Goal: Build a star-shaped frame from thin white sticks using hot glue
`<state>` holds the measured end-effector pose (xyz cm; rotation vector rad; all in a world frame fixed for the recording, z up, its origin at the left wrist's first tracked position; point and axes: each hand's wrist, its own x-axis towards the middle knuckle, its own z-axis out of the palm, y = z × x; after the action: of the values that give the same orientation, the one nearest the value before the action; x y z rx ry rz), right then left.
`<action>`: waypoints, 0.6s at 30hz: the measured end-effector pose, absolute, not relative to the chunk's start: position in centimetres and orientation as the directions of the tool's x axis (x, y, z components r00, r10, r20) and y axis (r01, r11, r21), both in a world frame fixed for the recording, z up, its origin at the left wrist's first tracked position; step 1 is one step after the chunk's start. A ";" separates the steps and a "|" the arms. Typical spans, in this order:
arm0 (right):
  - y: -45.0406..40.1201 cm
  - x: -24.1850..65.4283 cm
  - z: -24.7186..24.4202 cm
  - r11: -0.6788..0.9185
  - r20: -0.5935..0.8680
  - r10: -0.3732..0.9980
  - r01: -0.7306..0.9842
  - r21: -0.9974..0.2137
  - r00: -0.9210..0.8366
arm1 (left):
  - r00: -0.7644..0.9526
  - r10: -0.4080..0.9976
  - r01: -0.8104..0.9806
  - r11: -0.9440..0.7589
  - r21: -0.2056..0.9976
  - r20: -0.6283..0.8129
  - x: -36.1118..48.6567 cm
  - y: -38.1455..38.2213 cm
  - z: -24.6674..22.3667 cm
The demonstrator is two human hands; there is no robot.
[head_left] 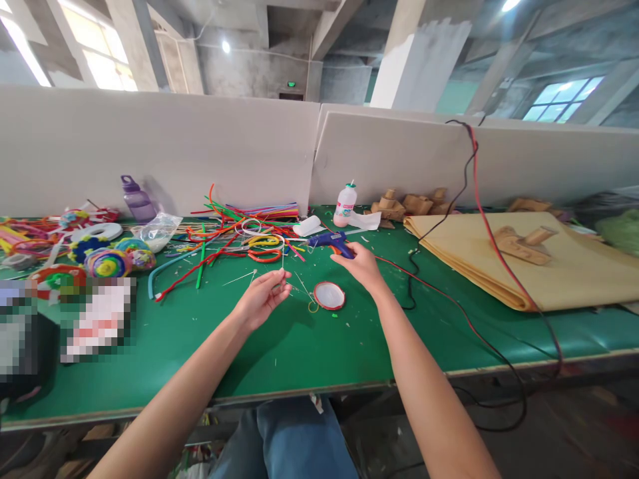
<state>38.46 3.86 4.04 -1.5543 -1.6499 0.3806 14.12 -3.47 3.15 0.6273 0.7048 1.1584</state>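
My right hand (363,267) is wrapped round the handle of a blue hot glue gun (327,238), whose nozzle points left. A red cord runs from it across the green table. Fingers pinched together, my left hand (264,297) holds a thin white stick (283,258) upright, its tip close to the nozzle; I cannot tell whether they touch. On the table between the hands lies a round white disc (329,295) with a red rim. Beside it are a small yellow ring (313,307) and a few thin white sticks (303,285).
Behind my left hand lie orange-handled scissors (265,255) and a pile of pipe cleaners (190,271). Colourful round crafts (108,262) and a purple bottle (138,199) stand left. A white bottle (345,205) stands behind the gun. Brown paper (469,253) and loose cords (479,193) are right.
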 end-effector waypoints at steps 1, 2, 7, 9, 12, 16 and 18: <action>4.0 38.8 3.9 0.129 0.319 0.940 0.738 -0.663 0.122 | 0.241 0.957 -0.584 0.277 0.763 -0.163 14.1 -3.5 3.1; 4.1 39.1 3.7 0.072 0.285 0.947 0.772 -0.631 0.144 | 0.242 0.958 -0.573 0.268 0.775 -0.153 14.1 -3.6 3.1; 4.7 40.3 2.8 -0.089 0.143 0.971 0.843 -0.531 0.192 | 0.218 0.969 -0.477 0.212 0.853 -0.118 14.1 -3.7 3.1; 4.8 40.4 2.6 -0.125 0.113 0.972 0.859 -0.497 0.207 | 0.194 0.975 -0.467 0.191 0.864 -0.110 14.2 -3.8 3.1; 4.7 40.5 2.4 -0.169 0.106 0.965 0.874 -0.456 0.241 | 0.179 0.981 -0.472 0.155 0.868 -0.078 14.2 -3.7 3.0; 4.2 40.4 2.9 -0.215 0.175 0.935 0.885 -0.413 0.309 | 0.191 0.981 -0.470 0.112 0.875 -0.023 14.4 -3.7 2.8; 3.8 39.9 3.5 -0.091 0.305 0.915 0.873 -0.479 0.263 | 0.199 0.980 -0.450 0.097 0.888 -0.006 14.5 -3.8 2.9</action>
<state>39.91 3.81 3.47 -1.9628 -1.6123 0.0957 14.50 -3.80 2.86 0.9057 0.7481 1.2196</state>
